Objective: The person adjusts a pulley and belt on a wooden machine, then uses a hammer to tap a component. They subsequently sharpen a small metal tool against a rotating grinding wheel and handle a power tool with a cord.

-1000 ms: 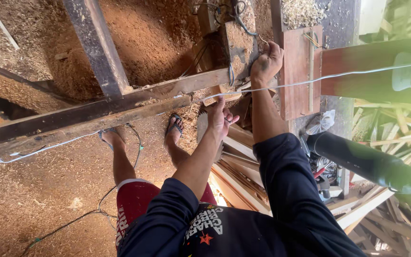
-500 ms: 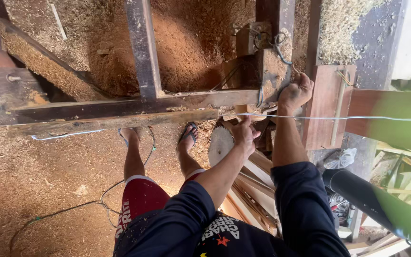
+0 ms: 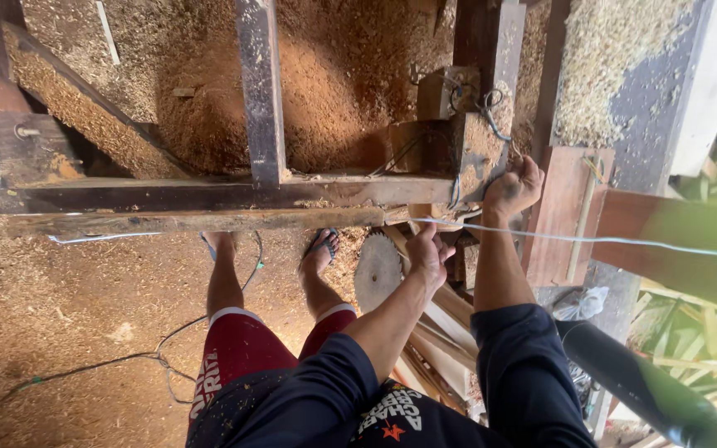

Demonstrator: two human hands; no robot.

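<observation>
Left hand (image 3: 430,253): fingers closed on the white cord (image 3: 591,241), just below the beam (image 3: 209,196).
Right hand (image 3: 514,187): curled against the wooden block (image 3: 475,149); whether it grips anything, I cannot tell.
Cord: thin and limp, taut between hand and right edge; probably light, best pinched near the hand.
Saw blade (image 3: 377,270): bare, just below the left hand.
Floor (image 3: 60,315): sawdust.

Rough timber, dusty surfaces.
Wooden frame beam (image 3: 209,197) is rough, dark, matt; circular saw blade (image 3: 377,270) is dull grey metal; sawdust (image 3: 60,299) is coarse; white cord (image 3: 591,241) is smooth.
</observation>
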